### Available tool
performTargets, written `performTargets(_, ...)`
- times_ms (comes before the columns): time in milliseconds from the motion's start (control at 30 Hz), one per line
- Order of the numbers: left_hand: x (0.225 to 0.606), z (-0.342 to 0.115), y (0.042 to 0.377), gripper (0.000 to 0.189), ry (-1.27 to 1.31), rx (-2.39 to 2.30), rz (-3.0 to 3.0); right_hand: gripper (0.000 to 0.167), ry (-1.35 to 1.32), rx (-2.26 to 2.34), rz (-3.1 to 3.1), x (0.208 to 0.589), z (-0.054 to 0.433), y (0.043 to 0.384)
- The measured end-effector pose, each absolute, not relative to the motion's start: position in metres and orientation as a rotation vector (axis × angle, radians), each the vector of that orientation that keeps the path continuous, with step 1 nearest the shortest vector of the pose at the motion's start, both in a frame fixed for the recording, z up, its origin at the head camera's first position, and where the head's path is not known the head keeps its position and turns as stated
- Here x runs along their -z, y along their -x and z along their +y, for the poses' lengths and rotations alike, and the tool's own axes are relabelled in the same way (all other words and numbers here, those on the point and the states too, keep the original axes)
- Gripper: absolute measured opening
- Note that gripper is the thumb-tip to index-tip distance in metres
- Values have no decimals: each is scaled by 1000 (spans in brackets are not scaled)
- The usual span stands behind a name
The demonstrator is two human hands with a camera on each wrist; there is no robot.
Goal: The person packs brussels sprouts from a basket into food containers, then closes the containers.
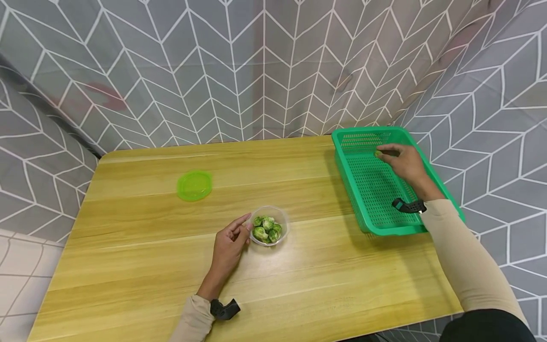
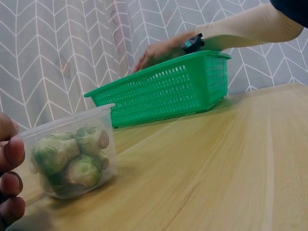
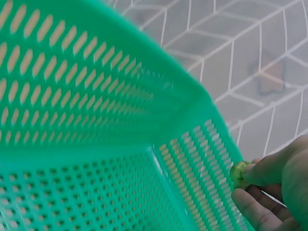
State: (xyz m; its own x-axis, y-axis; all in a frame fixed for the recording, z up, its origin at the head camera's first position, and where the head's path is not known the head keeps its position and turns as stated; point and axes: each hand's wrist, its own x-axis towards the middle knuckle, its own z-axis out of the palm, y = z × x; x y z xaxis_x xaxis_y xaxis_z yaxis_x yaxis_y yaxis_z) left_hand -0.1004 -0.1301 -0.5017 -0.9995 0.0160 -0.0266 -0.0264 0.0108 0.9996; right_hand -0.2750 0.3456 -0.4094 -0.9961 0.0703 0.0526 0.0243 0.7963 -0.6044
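Observation:
A small clear plastic tub [image 1: 284, 229] stands on the table and holds several Brussels sprouts [image 2: 83, 171]. My left hand [image 1: 228, 244] grips the tub's left rim, its fingers [image 2: 12, 154] curled beside the wall in the left wrist view. Over at the right, my right hand [image 1: 403, 164] is above the far part of a green plastic basket [image 1: 363, 216]. Between thumb and fingertips it pinches a single Brussels sprout [image 3: 238, 174], held near the basket's slotted end wall. No sprouts show on the visible part of the basket floor.
A bright green lid [image 1: 194, 185] lies flat on the wooden table [image 1: 141, 266], left of the tub and farther back. Grey patterned curtain [image 1: 239, 71] hangs behind the table and along its sides. The basket rim stands well above the tabletop.

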Motion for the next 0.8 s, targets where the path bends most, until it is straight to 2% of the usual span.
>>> performTargets(400,499,-129,103,35,-14,-2208,2192,37,-41,-1211,-2825,380,299,257)
performTargets(800,532,-133,105,35,9,-2194,2242,25,-302,-1392,-2758,374,237,232)
